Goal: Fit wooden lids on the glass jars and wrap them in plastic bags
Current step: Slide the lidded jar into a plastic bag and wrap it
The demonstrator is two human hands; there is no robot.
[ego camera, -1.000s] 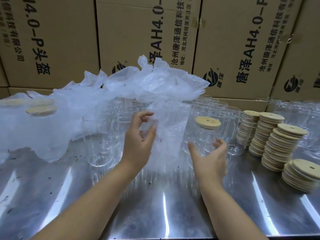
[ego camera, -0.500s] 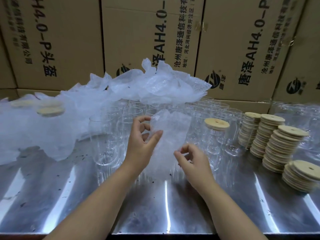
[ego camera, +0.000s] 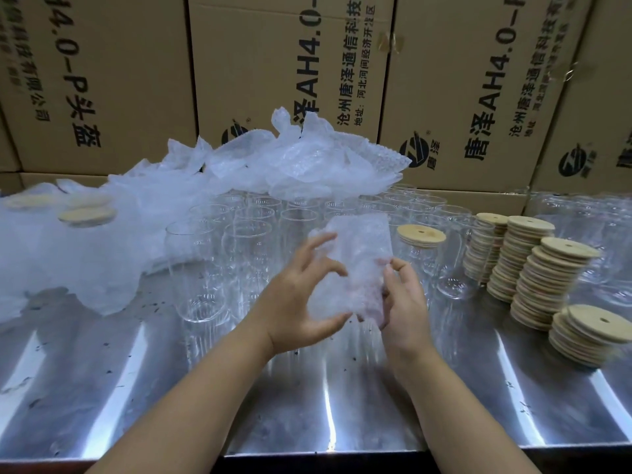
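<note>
Well, both my forearms stretched in from the bottom edge and angled toward each other, so that my hands met above the middle of the steel table [ego camera: 307, 415], raised clear of it. My left hand [ego camera: 297, 302] was turned with its palm to the right, and my right hand [ego camera: 405, 302] faced it, its back toward the camera.

Between them I held a bubble bag [ego camera: 354, 261] upright. My left fingers [ego camera: 316, 248] were spread apart and curled against the bag's left side, with the thumb hooked under its lower edge. My right fingertips [ego camera: 398, 265] were bent close together and pinched the bag's right edge, the thumb partly behind the plastic.

Just behind my right hand stood the lidded jar [ego camera: 425, 268], its wooden lid [ego camera: 422, 236] seated on the rim. Open glass jars [ego camera: 239, 241] crowded the table behind my left hand, and the lid stacks [ego camera: 537, 265] leaned in a row to the right. A heap of loose bags [ego camera: 307, 165] lay over the rear jars, in front of the cardboard boxes [ego camera: 461, 80]. Wrapped jars [ego camera: 87, 215] sat far left, blurred under white plastic.

Whether the bag held anything I could not tell, since it was cloudy and my palms covered its lower part. My elbows were cut off by the frame
</note>
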